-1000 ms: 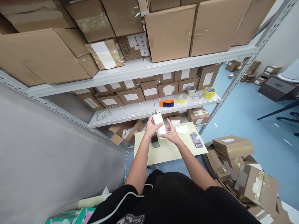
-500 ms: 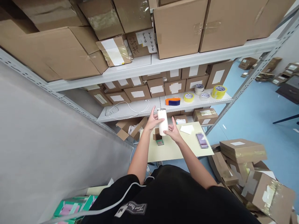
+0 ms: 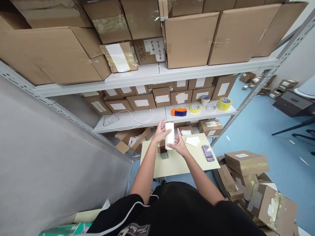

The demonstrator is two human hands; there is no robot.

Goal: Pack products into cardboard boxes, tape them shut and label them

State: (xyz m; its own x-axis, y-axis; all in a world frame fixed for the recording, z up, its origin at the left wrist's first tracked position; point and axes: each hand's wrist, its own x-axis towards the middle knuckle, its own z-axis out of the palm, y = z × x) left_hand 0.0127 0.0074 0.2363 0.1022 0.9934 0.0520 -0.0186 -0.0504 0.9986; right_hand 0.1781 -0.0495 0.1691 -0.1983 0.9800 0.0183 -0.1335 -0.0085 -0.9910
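A: From the head view, what are the hands doing?

B: Both are on the white cup (image 3: 169,135); the left hand (image 3: 159,133) wraps its upper part, thumb across the front; the right hand (image 3: 180,144) holds it lower down, thumb near the base.

A: So the grip is closed on it?

B: Yes, on both sides; each hand is curved round the cup, narrowed to its width; the dark-rimmed end points toward the shelves.

A: And where is the cup?

B: In front of the person, over the pale table (image 3: 172,167); it overlaps a small box (image 3: 164,155) with a green end; whether those two touch, I cannot tell.

A: What else lies on the table?

B: White paper (image 3: 193,141), right of the right hand; near it, toward the right edge, a purple thing (image 3: 208,153), too blurred to name.

A: And around it?

B: An open carton (image 3: 122,147) at the left; a heap of boxes (image 3: 247,162) on the right; on the shelf beyond, a white cable (image 3: 134,122), an orange and blue thing (image 3: 179,112) and a yellow tape roll (image 3: 195,108).
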